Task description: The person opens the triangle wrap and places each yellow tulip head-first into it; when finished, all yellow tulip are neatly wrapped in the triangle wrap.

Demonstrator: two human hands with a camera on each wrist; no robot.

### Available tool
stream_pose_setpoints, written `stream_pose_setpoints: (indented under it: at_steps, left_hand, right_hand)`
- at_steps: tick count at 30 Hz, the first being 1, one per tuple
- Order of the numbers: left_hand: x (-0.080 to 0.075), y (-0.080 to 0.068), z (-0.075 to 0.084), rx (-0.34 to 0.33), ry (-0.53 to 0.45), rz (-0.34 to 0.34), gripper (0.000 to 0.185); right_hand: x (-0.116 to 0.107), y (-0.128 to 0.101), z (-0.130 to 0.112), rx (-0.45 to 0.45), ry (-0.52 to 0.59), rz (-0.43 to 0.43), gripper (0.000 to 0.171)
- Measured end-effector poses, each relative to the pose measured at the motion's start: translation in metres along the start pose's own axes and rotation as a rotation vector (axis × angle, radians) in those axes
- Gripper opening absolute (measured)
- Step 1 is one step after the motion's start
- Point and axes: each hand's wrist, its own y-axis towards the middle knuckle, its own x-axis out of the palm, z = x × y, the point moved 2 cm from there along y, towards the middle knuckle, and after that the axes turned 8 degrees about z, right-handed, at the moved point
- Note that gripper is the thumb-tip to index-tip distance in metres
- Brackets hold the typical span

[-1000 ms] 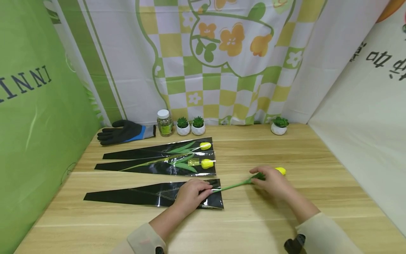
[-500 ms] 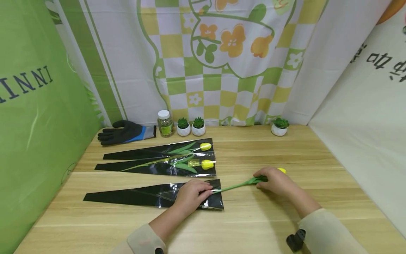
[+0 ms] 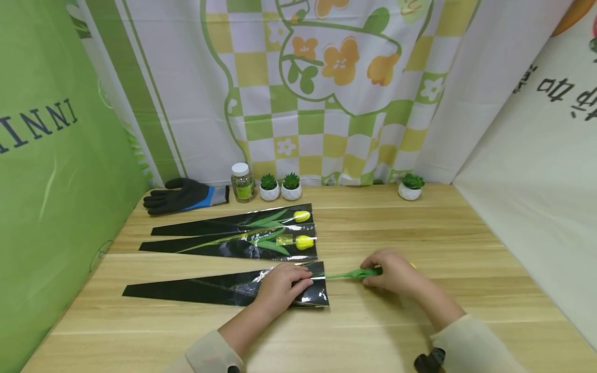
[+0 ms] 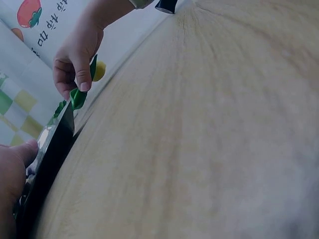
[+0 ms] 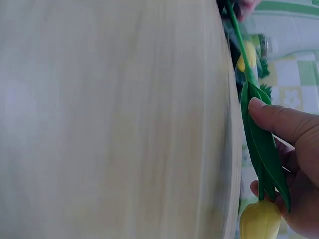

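My right hand (image 3: 394,272) holds an artificial yellow tulip (image 5: 260,219) by its green leaves, thumb on one side and fingers on the other. Its bloom pokes out beyond the hand, mostly hidden in the head view. The stem (image 3: 337,275) runs left into the wide end of a black flower sleeve (image 3: 196,289) with a clear front. Across that wide end lies my left hand (image 3: 282,285), its thumb and fingers pinching the sleeve near the opening. In the left wrist view, the left thumb (image 4: 27,152) presses the sleeve's clear side.
Two black sleeves, a farther one (image 3: 210,224) and a nearer one (image 3: 200,244), each with a yellow tulip inside, lie behind. At the back stand a work glove (image 3: 182,197), a white-capped jar (image 3: 243,184), and small potted succulents (image 3: 291,187), one farther right (image 3: 410,187).
The right hand first shifts slightly right along the leaves, then moves left and a little nearer with the tulip. Less stem shows outside the sleeve. The left hand stays in place.
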Motion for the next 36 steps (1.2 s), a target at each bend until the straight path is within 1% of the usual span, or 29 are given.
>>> stream_pose_setpoints:
  at_steps: [7,9,12,17,22,25,29,33,36]
  left_hand:
    - [0.000,0.000,0.000,-0.008,0.017,-0.014,0.020]
    - [0.000,0.000,0.000,-0.010,0.013,-0.016,0.020]
    - [-0.001,-0.001,0.000,-0.013,0.006,-0.018,0.020]
    - [0.000,-0.001,0.001,-0.008,0.004,-0.021,0.020]
    - [0.000,-0.001,0.001,-0.010,-0.007,-0.029,0.019]
    - [0.000,-0.001,0.001,-0.008,-0.010,-0.033,0.019]
    - [-0.001,0.000,0.002,-0.011,-0.005,-0.041,0.020]
    - [0.000,0.000,0.001,-0.013,-0.002,-0.039,0.019]
    - [0.000,0.000,0.001,-0.007,0.001,-0.033,0.019]
  right_hand:
    - [0.013,0.003,-0.018,0.038,0.033,-0.018,0.022]
    - [0.017,0.004,-0.021,0.031,0.037,-0.020,0.023]
    - [0.022,0.005,-0.026,0.026,0.043,-0.026,0.024]
    - [0.029,0.007,-0.031,0.048,0.045,-0.039,0.025]
    - [0.033,0.008,-0.034,0.046,0.044,-0.050,0.026]
    - [0.032,0.007,-0.034,0.048,0.036,-0.055,0.030]
    - [0.025,0.005,-0.032,0.058,0.047,-0.056,0.038]
    - [0.014,0.001,-0.024,0.081,0.087,-0.039,0.039]
    - [0.006,-0.006,-0.015,0.115,0.125,-0.023,0.041]
